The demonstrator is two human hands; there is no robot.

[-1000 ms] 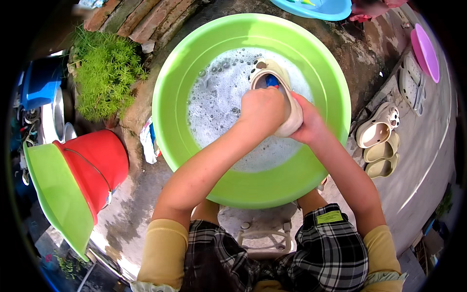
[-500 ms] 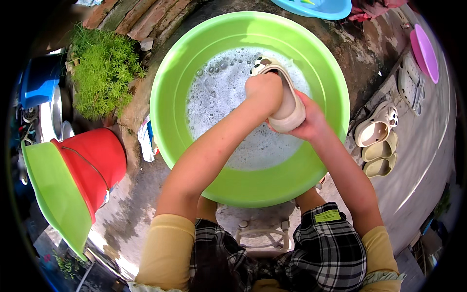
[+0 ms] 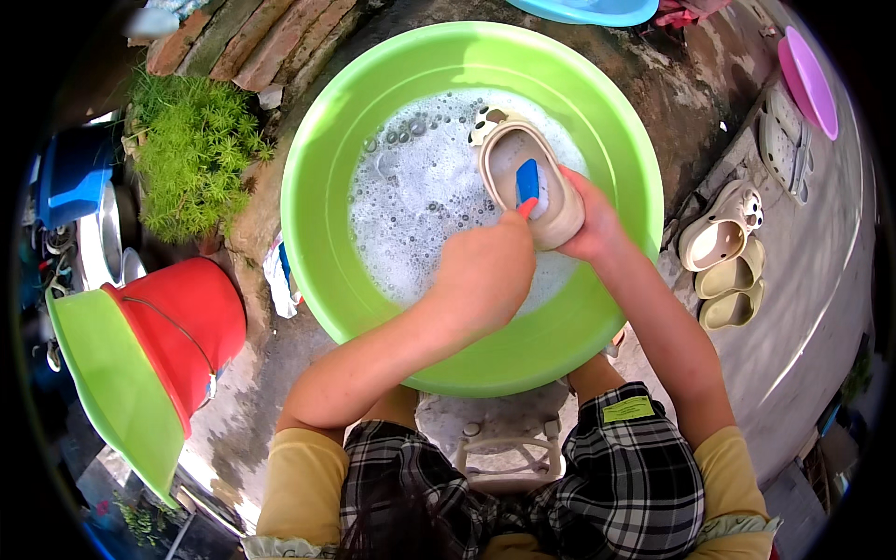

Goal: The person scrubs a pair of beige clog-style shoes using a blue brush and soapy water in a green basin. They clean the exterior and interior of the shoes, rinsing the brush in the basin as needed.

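Note:
A beige clog (image 3: pixel 511 149) with a dark-spotted toe is held tilted over the soapy water (image 3: pixel 411 201) in a large green basin (image 3: pixel 317 187). My right hand (image 3: pixel 595 226) grips it round the heel end. In my closed left hand (image 3: pixel 487 273) is a scrub brush (image 3: pixel 528 181) with a blue back, pale bristles and a red part near my fingers. Its head lies inside the shoe's opening, bristles toward the right inner wall. My left fingers hide most of the handle.
To the right lie a matching beige clog (image 3: pixel 717 241), olive clogs (image 3: pixel 733 299) and white clogs (image 3: pixel 782 149), near a pink basin (image 3: pixel 810 79). At left are a red bucket (image 3: pixel 191 322), a green tub (image 3: pixel 117 383) and a leafy plant (image 3: pixel 191 154). A blue basin (image 3: pixel 597 9) stands beyond.
My left hand has drawn back out of the clog toward me, bringing the blue brush into sight. My right hand still holds the shoe in nearly the same place.

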